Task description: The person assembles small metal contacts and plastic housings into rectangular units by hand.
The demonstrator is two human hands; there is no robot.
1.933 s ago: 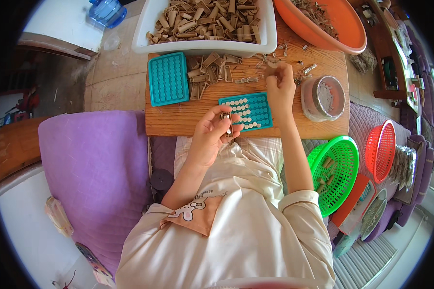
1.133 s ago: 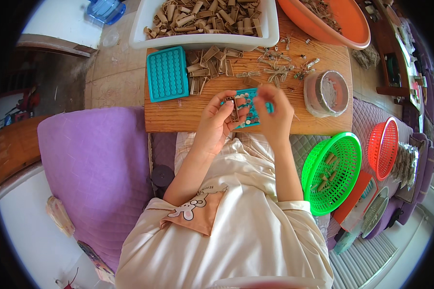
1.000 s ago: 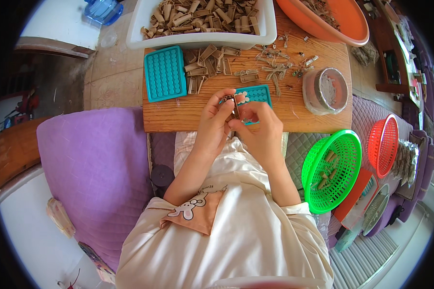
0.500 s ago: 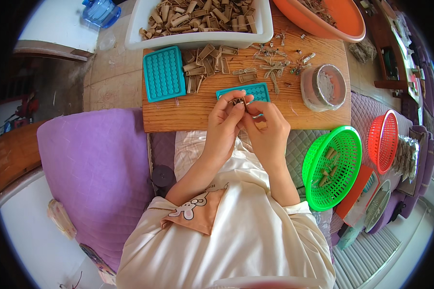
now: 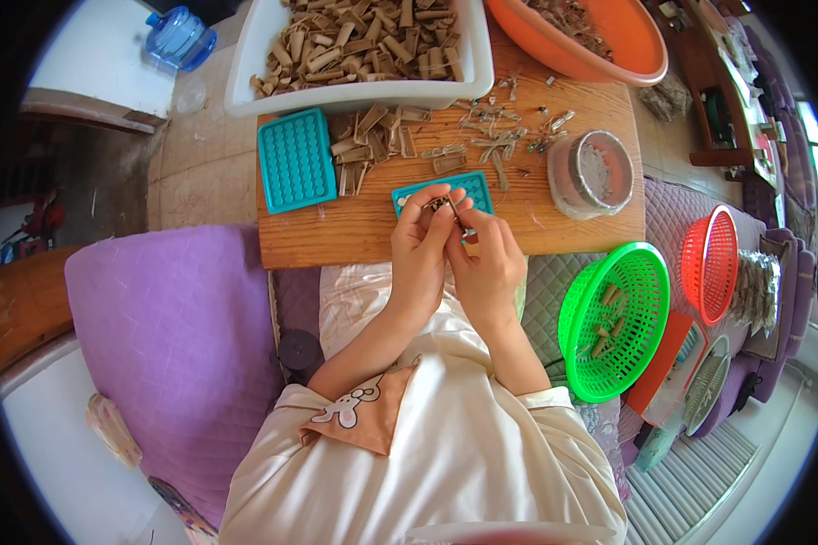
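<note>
Between the fingertips of both hands is a small brown casing (image 5: 443,203), an open half-shell with tiny parts inside that I cannot make out. My left hand (image 5: 416,259) pinches it from the left, thumb against its near side. From the right, the thumb and fingers of my right hand (image 5: 488,272) press together at its edge. Just beyond the hands lies a small teal tray (image 5: 478,184) with rows of round cups, partly hidden by my fingers. Farther off on the wooden table (image 5: 354,232) are a loose brown shell (image 5: 448,163) and bundles of thin wire (image 5: 500,145).
A larger teal tray (image 5: 296,162) and a heap of brown shells (image 5: 373,145) lie at left. Behind stands a white tub (image 5: 364,96) full of shells, beside an orange basin (image 5: 641,65). A clear round tub (image 5: 565,189) is at right, near green (image 5: 643,359) and red (image 5: 720,272) baskets.
The whole view has shifted a little, so the table sits lower and farther left. Both hands stay together at the casing, and my right fingers have shifted slightly on it.
</note>
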